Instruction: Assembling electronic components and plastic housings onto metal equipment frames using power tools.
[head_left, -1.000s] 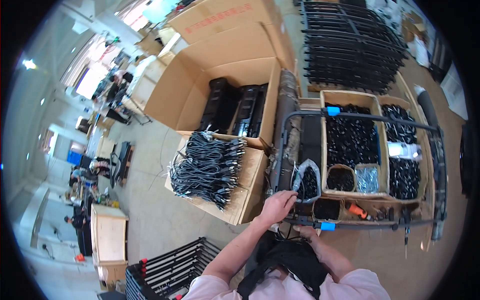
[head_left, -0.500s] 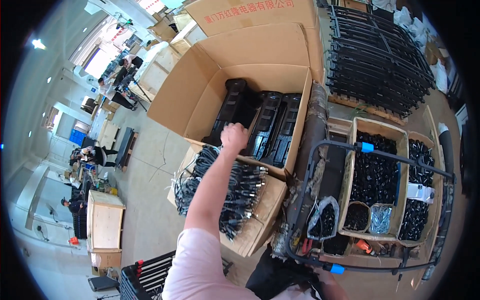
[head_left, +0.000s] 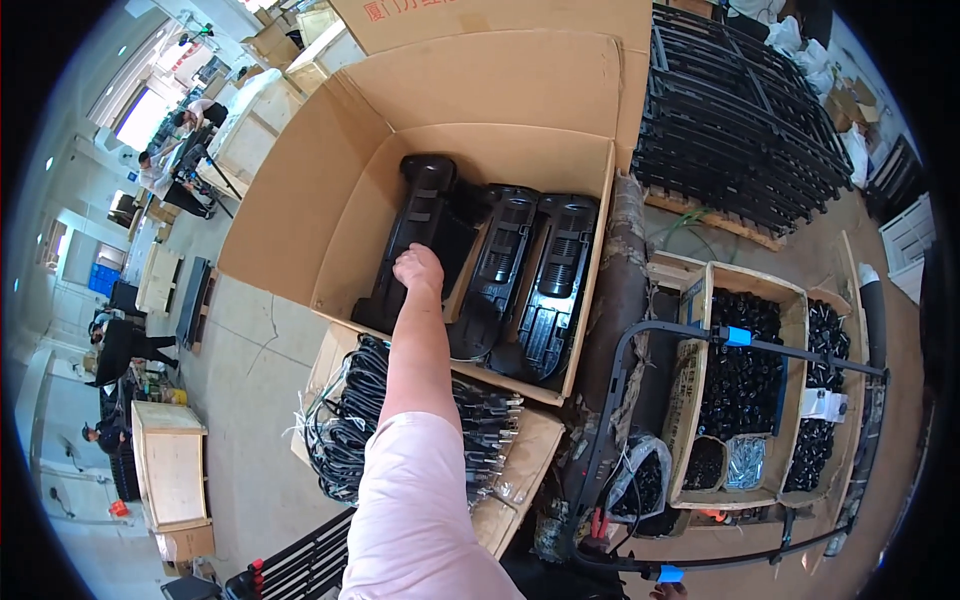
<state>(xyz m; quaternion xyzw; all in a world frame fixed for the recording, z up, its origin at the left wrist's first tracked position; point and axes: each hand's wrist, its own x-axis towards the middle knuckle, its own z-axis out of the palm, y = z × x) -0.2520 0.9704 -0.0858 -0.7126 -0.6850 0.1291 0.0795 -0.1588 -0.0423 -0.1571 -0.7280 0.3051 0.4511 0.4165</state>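
Note:
My left hand (head_left: pixel 420 266) reaches into an open cardboard box (head_left: pixel 345 200), its fingers closed on the leftmost black molded plastic cover (head_left: pixel 428 190). More of these glossy covers (head_left: pixel 560 265) lie side by side to the right of it. At the lower edge, only a few curled fingers of my right hand (head_left: pixel 670 590) show, at the bottom bar of a black tubular frame (head_left: pixel 605 430) with blue clips. That frame leans across the right side, in front of the wooden bins. The rest of the right hand is cut off by the picture's edge.
Bundled black cables (head_left: pixel 350 425) lie on a carton below the box. Wooden bins (head_left: pixel 690 400) with small black parts and metal screws stand at right. Stacked black metal frames (head_left: pixel 740 120) rest on a pallet behind. Several people work at far left.
My left hand has shifted left, onto the middle of the leftmost cover. The view has turned, showing more of the box's inside. The right hand stays at the frame's lower bar.

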